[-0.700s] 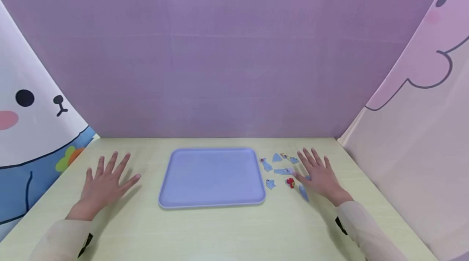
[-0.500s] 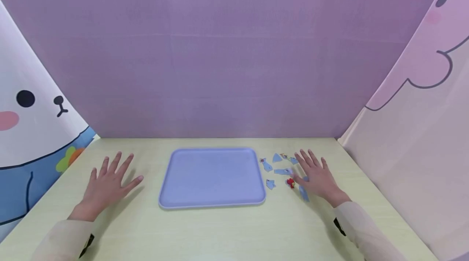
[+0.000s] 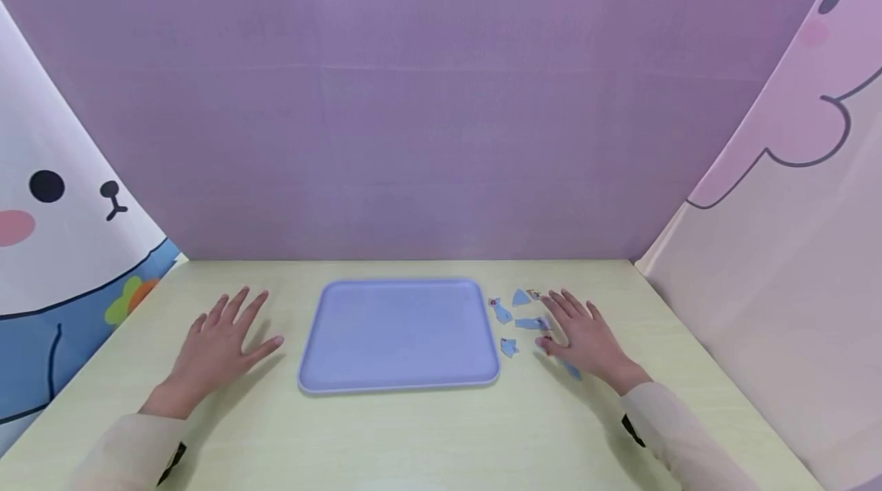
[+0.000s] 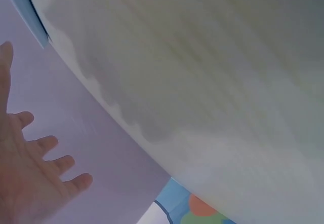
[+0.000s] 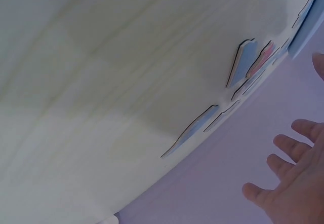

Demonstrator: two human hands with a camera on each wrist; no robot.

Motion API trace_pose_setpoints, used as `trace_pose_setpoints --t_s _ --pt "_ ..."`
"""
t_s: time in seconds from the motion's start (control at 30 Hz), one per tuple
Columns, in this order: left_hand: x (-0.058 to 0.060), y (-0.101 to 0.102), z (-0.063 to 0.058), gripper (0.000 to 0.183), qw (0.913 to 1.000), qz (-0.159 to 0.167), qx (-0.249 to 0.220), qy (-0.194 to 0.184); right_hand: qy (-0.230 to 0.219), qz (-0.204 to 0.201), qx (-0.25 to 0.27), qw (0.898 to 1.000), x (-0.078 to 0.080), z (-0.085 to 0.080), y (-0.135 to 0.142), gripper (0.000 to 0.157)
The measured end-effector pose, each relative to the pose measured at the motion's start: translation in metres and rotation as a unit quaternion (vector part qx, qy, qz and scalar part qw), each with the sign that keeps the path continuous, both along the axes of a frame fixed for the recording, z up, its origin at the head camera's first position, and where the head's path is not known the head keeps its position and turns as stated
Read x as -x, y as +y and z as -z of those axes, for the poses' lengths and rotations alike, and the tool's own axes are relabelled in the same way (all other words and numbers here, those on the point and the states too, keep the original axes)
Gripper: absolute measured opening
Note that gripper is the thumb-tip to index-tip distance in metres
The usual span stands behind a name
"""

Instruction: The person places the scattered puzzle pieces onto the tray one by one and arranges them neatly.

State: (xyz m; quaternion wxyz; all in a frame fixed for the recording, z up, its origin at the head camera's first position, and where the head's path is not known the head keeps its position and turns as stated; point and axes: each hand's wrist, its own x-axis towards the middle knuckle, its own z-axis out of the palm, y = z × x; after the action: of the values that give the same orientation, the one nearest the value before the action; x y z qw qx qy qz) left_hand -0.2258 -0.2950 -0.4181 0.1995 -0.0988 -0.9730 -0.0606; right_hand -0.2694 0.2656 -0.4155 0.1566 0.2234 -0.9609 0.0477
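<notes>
My left hand hovers over the table to the left of the blue tray, fingers spread and holding nothing. On the other side, my right hand hangs with spread fingers above several flat blue puzzle pieces, partly covering some of them. One long piece lies by its fingertips, and a piece with a small red figure is mostly hidden under the thumb. Nearer the tray lie two more pieces, an upper one and a lower one. In the right wrist view, a thick-edged blue piece lies flat.
The pale wooden table ends at a purple cloth backdrop. Printed curtains flank it, a white-and-blue cartoon one at left and a pink one at right. The tray has a low raised rim.
Both hands have moved inward, the left one to the right and the right one to the left, further over the pieces. Tray and pieces have stayed put.
</notes>
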Motion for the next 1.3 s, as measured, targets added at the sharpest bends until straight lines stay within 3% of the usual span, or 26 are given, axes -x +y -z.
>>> trace_pose_setpoints --t_s 0.47,0.77,1.3 --pt "0.0 0.02 0.001 0.075 0.9992 0.036 0.006 0.013 -0.01 -0.027 0.007 1.0 -0.005 -0.001 -0.017 0.07" --pt "-0.002 0.031 -0.001 0.071 0.9987 0.048 0.007 -0.016 -0.007 -0.057 0.024 0.998 -0.01 -0.002 -0.025 0.06" --pt "0.0 0.052 0.005 0.061 0.9958 0.085 0.035 0.003 -0.014 -0.089 0.008 0.996 -0.014 0.005 -0.039 0.054"
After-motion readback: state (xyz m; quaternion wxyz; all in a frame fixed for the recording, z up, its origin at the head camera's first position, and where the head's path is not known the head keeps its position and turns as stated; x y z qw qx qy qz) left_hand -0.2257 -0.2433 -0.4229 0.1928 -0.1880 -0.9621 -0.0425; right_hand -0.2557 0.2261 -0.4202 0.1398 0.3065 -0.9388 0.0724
